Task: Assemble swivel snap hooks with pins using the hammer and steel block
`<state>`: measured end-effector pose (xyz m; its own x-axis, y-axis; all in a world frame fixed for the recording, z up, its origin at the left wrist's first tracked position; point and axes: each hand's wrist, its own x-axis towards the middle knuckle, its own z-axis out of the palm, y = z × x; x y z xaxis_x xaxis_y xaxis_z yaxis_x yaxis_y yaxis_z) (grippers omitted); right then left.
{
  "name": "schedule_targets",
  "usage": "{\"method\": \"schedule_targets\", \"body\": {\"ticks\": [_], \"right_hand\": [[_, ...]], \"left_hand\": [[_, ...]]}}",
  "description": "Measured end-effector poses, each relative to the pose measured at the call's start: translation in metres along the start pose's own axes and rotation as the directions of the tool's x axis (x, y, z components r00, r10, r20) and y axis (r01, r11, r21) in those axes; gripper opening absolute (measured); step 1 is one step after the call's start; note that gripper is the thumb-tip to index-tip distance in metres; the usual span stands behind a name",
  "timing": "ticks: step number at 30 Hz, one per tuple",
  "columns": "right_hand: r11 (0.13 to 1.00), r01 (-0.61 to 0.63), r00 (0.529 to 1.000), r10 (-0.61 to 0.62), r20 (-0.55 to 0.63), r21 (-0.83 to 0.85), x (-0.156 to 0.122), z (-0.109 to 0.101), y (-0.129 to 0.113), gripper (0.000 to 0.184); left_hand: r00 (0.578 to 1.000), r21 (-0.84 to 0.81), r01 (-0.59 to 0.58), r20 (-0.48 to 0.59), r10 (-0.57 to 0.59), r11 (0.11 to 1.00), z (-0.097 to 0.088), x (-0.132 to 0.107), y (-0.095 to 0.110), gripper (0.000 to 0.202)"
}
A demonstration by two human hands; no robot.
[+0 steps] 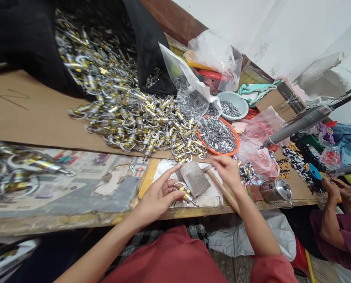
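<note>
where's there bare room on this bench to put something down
Bare cardboard lies left of the metal parts heap, in front of the black bag. The worn bench strip between the blurred parts and the left hand also looks free. It's crowded around the orange basket.

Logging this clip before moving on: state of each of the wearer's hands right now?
Left hand: closed on a silver-and-yellow metal piece.
Right hand: fingers curled near the wooden hammer handle; whether it grips anything cannot be told.
</note>
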<state>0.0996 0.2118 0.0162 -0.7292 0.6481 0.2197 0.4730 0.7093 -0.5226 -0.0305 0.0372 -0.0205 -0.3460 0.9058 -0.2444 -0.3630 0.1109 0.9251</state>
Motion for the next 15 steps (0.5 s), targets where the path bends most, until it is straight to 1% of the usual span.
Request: {"method": "schedule_targets", "body": {"ticks": [1,2,4,5,7,9,11,15], "right_hand": [[0.976,-0.067,0.998,0.064,-0.019,-0.208,0.017,-0.003,0.011,0.02],[0.958,-0.099,0.995,0.095,-0.027,-0.27,0.033,-0.004,0.02,0.022],[0.923,-0.14,0.99,0.142,-0.021,-0.357,0.06,-0.001,0.036,0.023],[0.914,-0.151,0.987,0.158,-0.011,-0.376,0.07,0.002,0.042,0.022],[0.891,-0.168,0.982,0.186,0.003,-0.423,0.084,0.01,0.048,0.02],[0.876,-0.172,0.98,0.199,0.013,-0.451,0.09,0.017,0.05,0.019],[0.872,-0.172,0.979,0.202,0.016,-0.459,0.091,0.018,0.053,0.019],[0.878,-0.195,0.979,0.205,-0.025,-0.437,0.087,0.011,0.063,0.024]], "left_hand": [[1.0,-0.001,0.014,0.005,-0.014,1.0,0.0,0.001,0.002,0.078],[1.0,-0.004,0.027,0.015,-0.027,1.0,0.001,0.002,0.004,0.079],[0.998,-0.019,0.054,0.042,-0.053,0.998,0.003,0.005,0.007,0.082],[0.996,-0.03,0.069,0.054,-0.067,0.997,0.004,0.006,0.008,0.083],[0.993,-0.055,0.099,0.072,-0.095,0.994,0.004,0.009,0.009,0.086],[0.99,-0.072,0.122,0.084,-0.116,0.99,0.003,0.012,0.008,0.09],[0.988,-0.08,0.13,0.091,-0.123,0.988,0.001,0.014,0.007,0.093],[0.991,-0.103,0.107,0.086,-0.098,0.989,-0.002,0.017,0.002,0.096]]}}
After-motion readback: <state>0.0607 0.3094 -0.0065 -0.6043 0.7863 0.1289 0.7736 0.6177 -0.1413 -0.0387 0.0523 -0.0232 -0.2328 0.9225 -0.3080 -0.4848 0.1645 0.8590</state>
